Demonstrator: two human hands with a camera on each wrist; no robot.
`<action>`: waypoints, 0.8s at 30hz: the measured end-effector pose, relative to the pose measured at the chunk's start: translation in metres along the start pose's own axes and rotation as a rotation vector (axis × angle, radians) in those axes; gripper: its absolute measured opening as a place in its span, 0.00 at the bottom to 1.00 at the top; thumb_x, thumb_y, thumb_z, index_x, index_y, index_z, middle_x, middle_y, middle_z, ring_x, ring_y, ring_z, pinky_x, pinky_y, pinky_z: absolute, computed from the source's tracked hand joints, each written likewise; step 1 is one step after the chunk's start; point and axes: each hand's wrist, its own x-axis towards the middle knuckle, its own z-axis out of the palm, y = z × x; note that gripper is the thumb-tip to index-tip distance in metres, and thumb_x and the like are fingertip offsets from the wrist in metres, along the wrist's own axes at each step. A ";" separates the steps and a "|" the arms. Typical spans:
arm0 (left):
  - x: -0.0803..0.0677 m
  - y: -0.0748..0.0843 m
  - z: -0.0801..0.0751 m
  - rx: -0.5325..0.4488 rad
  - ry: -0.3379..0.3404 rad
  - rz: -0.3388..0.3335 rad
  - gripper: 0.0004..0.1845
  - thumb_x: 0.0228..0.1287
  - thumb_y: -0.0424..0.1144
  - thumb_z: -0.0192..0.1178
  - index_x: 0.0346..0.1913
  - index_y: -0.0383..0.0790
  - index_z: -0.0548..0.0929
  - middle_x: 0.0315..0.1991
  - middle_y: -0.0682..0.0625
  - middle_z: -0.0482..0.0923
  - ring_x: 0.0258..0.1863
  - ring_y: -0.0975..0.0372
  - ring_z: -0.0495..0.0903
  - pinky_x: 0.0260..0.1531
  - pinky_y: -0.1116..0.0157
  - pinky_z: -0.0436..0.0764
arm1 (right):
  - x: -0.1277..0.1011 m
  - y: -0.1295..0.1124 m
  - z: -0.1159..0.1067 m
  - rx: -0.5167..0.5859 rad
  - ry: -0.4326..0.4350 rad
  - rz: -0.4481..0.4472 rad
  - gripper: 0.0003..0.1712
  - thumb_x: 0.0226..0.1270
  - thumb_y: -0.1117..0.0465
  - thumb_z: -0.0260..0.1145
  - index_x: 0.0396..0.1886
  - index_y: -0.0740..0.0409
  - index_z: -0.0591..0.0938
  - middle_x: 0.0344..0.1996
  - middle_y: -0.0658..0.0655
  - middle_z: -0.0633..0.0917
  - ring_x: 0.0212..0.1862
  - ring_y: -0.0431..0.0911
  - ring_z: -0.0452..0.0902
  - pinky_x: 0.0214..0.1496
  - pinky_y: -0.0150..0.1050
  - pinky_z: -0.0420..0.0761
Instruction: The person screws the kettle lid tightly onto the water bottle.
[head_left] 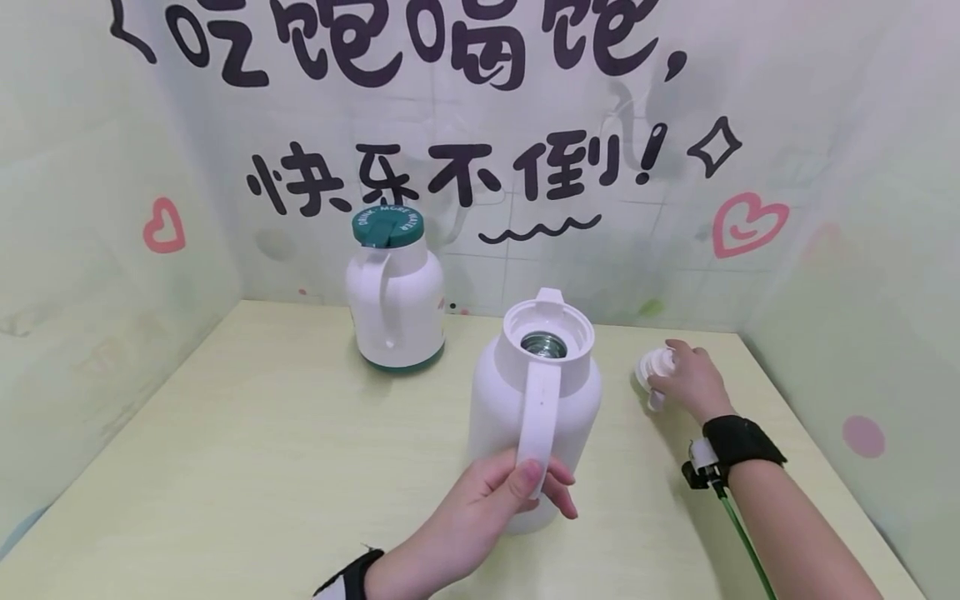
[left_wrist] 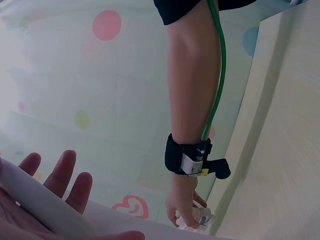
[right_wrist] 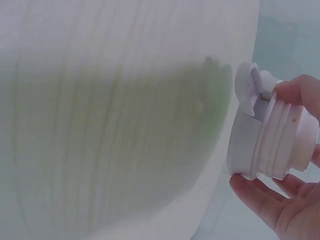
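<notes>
A white thermos jug (head_left: 534,408) stands open-topped in the middle of the pale table (head_left: 247,467); its steel mouth shows inside the rim. My left hand (head_left: 491,500) grips the jug's handle (head_left: 542,417) from the near side, thumb on the strap; the handle (left_wrist: 40,205) crosses that palm in the left wrist view. To the jug's right, my right hand (head_left: 686,379) holds the jug's white screw lid (head_left: 654,371) low over the table. In the right wrist view the lid (right_wrist: 272,145) is pinched between my fingers, close beside the jug's wall (right_wrist: 115,125).
A second white jug (head_left: 395,292) with a green lid stands at the back left, near the wall. Light green walls with lettering and hearts close the table in on three sides. A green cable (head_left: 738,533) runs along my right forearm.
</notes>
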 end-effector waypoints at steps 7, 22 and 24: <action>0.000 0.000 -0.001 -0.006 -0.004 -0.001 0.19 0.78 0.45 0.40 0.47 0.37 0.79 0.37 0.41 0.83 0.48 0.57 0.79 0.49 0.58 0.72 | -0.002 -0.006 -0.002 0.031 0.020 -0.028 0.41 0.59 0.57 0.66 0.66 0.73 0.62 0.53 0.78 0.66 0.48 0.65 0.68 0.47 0.57 0.70; 0.000 -0.006 0.003 -0.016 0.013 0.118 0.17 0.78 0.39 0.40 0.46 0.34 0.78 0.35 0.40 0.82 0.41 0.54 0.82 0.52 0.62 0.70 | -0.022 -0.053 -0.027 0.274 0.203 -0.095 0.40 0.57 0.54 0.71 0.64 0.67 0.65 0.55 0.67 0.72 0.52 0.60 0.70 0.48 0.53 0.72; 0.001 -0.007 0.003 -0.018 0.017 0.129 0.16 0.78 0.39 0.40 0.46 0.33 0.78 0.35 0.40 0.82 0.40 0.54 0.83 0.52 0.63 0.70 | -0.026 -0.059 -0.030 0.293 0.223 -0.093 0.40 0.57 0.53 0.71 0.64 0.65 0.65 0.55 0.66 0.72 0.51 0.59 0.70 0.48 0.51 0.72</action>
